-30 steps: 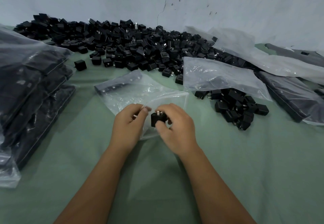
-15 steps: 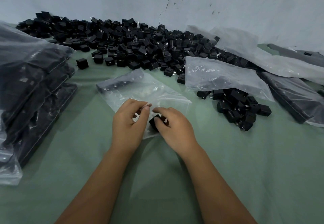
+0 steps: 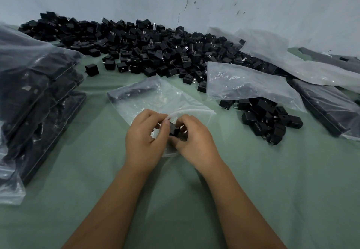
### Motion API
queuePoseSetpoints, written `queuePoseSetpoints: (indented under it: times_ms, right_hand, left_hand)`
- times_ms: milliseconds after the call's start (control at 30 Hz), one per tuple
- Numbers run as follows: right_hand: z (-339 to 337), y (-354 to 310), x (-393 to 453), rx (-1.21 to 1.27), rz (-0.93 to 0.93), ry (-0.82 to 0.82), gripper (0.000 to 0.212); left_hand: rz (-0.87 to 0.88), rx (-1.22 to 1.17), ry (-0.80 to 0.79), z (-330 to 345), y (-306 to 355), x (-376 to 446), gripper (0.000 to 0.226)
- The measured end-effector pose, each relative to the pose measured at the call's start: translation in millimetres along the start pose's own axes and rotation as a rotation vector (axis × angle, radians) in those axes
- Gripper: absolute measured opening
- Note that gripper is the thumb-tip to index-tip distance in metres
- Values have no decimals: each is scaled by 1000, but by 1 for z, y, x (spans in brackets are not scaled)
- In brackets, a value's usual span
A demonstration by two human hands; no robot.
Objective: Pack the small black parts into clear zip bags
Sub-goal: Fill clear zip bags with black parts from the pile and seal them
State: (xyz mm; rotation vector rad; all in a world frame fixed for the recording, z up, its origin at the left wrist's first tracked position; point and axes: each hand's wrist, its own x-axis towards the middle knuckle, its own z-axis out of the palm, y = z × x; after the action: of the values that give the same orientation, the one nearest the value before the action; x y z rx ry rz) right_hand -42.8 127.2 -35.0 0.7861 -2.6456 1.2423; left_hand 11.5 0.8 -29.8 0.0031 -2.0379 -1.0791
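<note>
Loading one black part into the open zip bag, mid-insert.

Right hand [image 3: 194, 141] pinches a black part [image 3: 174, 131] at the bag mouth, grip closed on it. Left hand [image 3: 145, 139] fingers curled, pinching the near edge of the clear zip bag [image 3: 155, 100] to hold the mouth open. The bag lies flat on the green table [image 3: 292, 180], a row of parts already at its far end. Next, probably: push the part in past the lip, then reach for another. The small loose heap [image 3: 266, 120] sits near right, the main pile [image 3: 148, 54] far. Filled bags [image 3: 35, 100] stacked left; open room near and right of the hands.
</note>
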Motion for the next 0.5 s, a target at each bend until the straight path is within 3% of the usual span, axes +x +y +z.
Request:
queuePoseSetpoints:
  times_ms: [167, 500]
  right_hand:
    - [-8, -1, -2, 78, 14, 11, 2]
    - [-9, -12, 2, 5, -96, -244, 22]
  left_hand:
    - [-48, -26, 34, -1, -2, 0, 26]
    - [153, 97, -71, -2, 9, -4, 24]
